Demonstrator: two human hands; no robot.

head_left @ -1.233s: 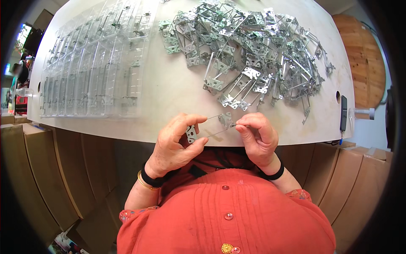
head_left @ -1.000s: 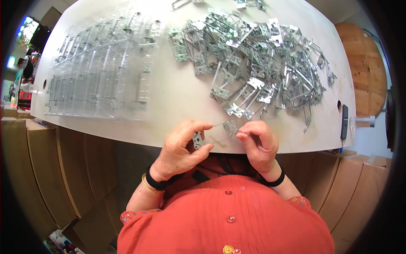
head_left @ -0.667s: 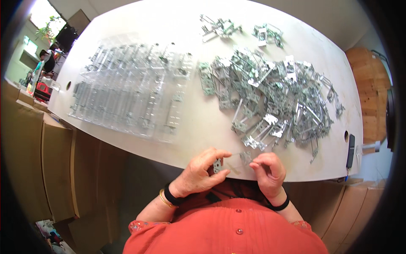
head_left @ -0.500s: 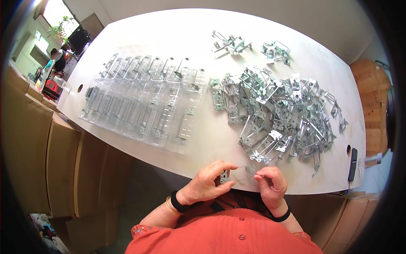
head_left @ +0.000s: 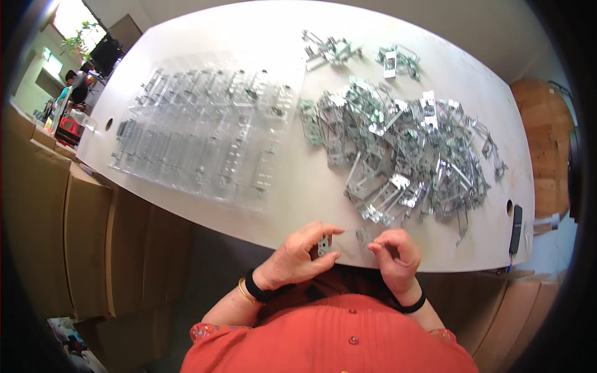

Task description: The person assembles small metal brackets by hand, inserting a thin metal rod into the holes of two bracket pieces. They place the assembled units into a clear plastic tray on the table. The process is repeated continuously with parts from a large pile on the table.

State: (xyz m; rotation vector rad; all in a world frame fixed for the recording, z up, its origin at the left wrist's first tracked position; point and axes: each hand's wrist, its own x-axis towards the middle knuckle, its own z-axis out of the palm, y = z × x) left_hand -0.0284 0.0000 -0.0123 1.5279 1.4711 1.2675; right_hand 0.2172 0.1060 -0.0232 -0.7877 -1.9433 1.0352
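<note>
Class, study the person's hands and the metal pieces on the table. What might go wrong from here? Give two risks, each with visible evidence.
1. The left hand and right hand hold a thin metal bracket near the front edge of the table, so a slip might send it to the floor.
2. In the pile, metal pieces lie jumbled and overlapping; pulling one out might drag or bend others.

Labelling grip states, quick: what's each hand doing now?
Left hand: closed around one end of a metal bracket.
Right hand: pinched closed by its other end; can't tell what's held.
</note>
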